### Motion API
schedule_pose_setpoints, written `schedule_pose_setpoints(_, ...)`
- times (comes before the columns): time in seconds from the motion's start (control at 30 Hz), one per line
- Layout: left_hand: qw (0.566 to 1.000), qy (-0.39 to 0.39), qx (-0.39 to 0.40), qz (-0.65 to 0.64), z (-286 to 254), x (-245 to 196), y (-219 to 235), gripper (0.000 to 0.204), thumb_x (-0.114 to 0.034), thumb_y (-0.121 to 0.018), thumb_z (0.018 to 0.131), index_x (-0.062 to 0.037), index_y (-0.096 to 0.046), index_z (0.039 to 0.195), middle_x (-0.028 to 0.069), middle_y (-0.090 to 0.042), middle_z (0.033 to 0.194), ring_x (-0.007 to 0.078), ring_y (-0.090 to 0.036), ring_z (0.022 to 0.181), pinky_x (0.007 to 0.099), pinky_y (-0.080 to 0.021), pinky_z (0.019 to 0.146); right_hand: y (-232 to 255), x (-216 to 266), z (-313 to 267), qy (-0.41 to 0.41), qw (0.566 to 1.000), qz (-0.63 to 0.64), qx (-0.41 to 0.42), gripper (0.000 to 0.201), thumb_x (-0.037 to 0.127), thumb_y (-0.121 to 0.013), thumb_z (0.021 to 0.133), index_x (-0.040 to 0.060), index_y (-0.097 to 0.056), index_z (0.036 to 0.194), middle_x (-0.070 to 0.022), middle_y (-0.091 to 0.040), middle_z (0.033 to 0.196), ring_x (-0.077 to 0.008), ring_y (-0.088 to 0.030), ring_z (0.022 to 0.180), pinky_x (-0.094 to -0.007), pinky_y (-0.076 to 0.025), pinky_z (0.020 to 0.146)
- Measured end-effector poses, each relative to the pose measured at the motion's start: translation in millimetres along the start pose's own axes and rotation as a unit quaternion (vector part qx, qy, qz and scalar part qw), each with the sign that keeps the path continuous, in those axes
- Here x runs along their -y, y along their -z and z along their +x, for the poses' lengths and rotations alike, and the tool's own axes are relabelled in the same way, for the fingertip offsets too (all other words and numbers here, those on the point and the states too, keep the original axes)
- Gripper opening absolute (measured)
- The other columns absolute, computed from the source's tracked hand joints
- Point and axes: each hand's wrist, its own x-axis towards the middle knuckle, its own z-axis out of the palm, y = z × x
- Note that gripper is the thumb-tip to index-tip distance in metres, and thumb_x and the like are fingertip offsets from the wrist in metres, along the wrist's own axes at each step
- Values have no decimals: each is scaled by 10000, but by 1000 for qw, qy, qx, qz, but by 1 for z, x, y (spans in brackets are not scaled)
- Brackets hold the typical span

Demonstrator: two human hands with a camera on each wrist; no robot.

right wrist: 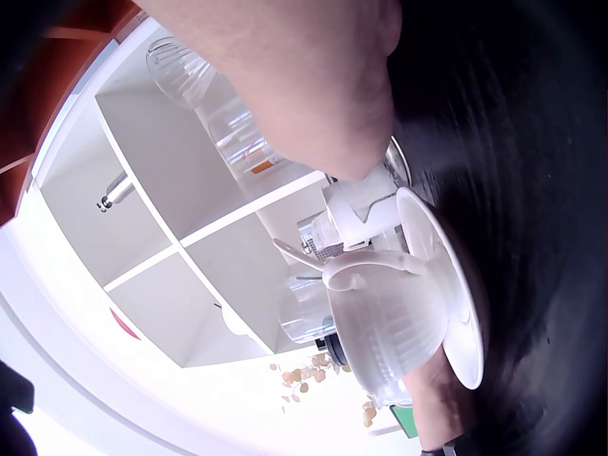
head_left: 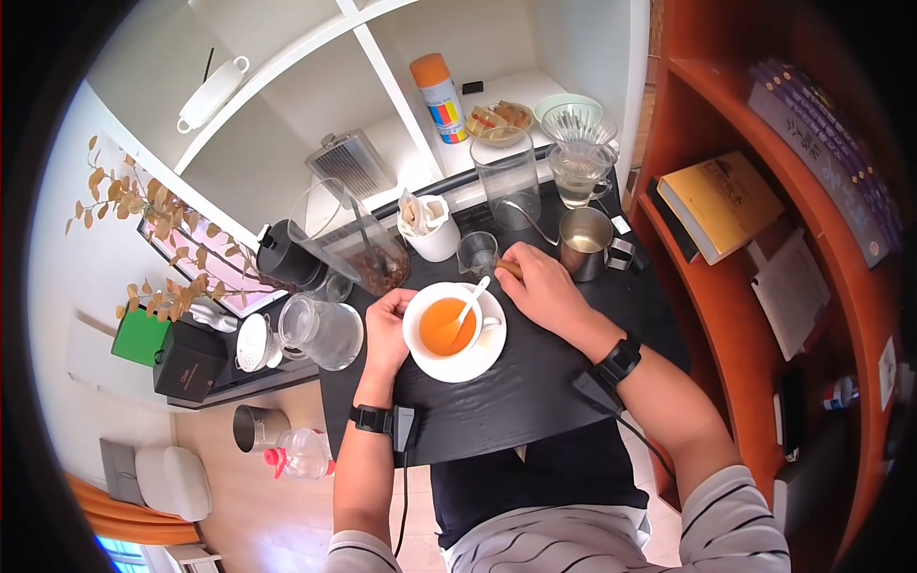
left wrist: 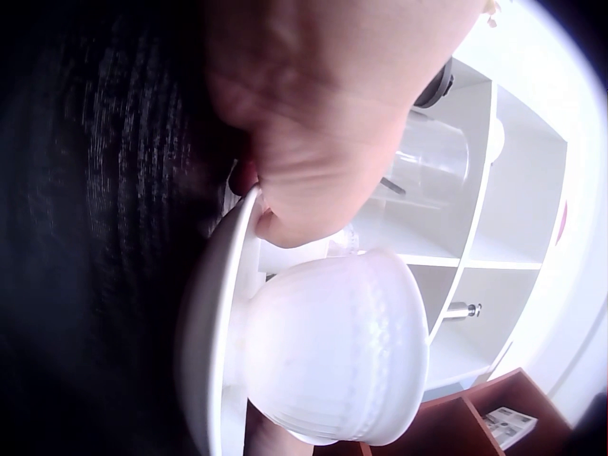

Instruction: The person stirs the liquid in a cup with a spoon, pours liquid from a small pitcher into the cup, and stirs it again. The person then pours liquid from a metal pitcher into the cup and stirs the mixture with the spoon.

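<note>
A white teacup (head_left: 415,329) of orange-brown liquid stands on a white saucer (head_left: 484,366) on the black table, a white spoon (head_left: 471,304) leaning in it. My left hand (head_left: 386,329) pinches the saucer's left rim; the left wrist view shows fingertips right at the edge beside the ribbed cup (left wrist: 332,347). Behind the saucer, my right hand (head_left: 554,298) has its fingers curled over the wooden handle of a small glass pitcher (head_left: 477,254). In the right wrist view my right hand (right wrist: 323,104) hides its own fingertips, while the cup's handle (right wrist: 375,266) faces that side.
A glass jug (head_left: 325,329) is left of my left hand. Behind stand a white canister (head_left: 430,232), a tall clear container (head_left: 508,181) and a tilted one with dark beans (head_left: 377,267). A metal pitcher (head_left: 583,244) stands near my right hand; a wooden bookshelf (head_left: 735,105) rises at right.
</note>
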Motion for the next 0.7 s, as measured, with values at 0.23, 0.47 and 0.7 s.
schedule_pose_setpoints(0.23, 1000, 13, 16, -4, -2, -7, 0, 110, -27, -820, 917, 20, -786, 1011, -17, -744, 837, 20, -615, 732, 204, -500, 681, 2, 3, 1, -4, 1000, -6, 5, 241, 191, -694, 1020, -2, -573, 1097, -222, -708, 1054, -431, -698, 1013, -507, -549, 852)
schedule_pose_setpoints(0.47, 999, 17, 28, -1, 1, 1, 3, 129, -35, -823, 926, 14, -775, 1034, 9, -771, 879, 34, -657, 763, 215, -536, 709, 3, 4, 3, 3, 1000, -13, 10, 236, 194, -688, 1035, 12, -577, 1138, -217, -741, 997, -434, -722, 933, -508, -565, 793)
schedule_pose_setpoints(0.7, 999, 9, 24, 27, 0, -3, 1, 136, -69, -836, 927, 17, -784, 1019, 0, -767, 860, 22, -644, 752, 210, -517, 694, 5, 10, 3, 5, 1000, 4, 27, 239, 185, -682, 1043, 9, -566, 1158, -213, -736, 917, -426, -733, 859, -503, -563, 739)
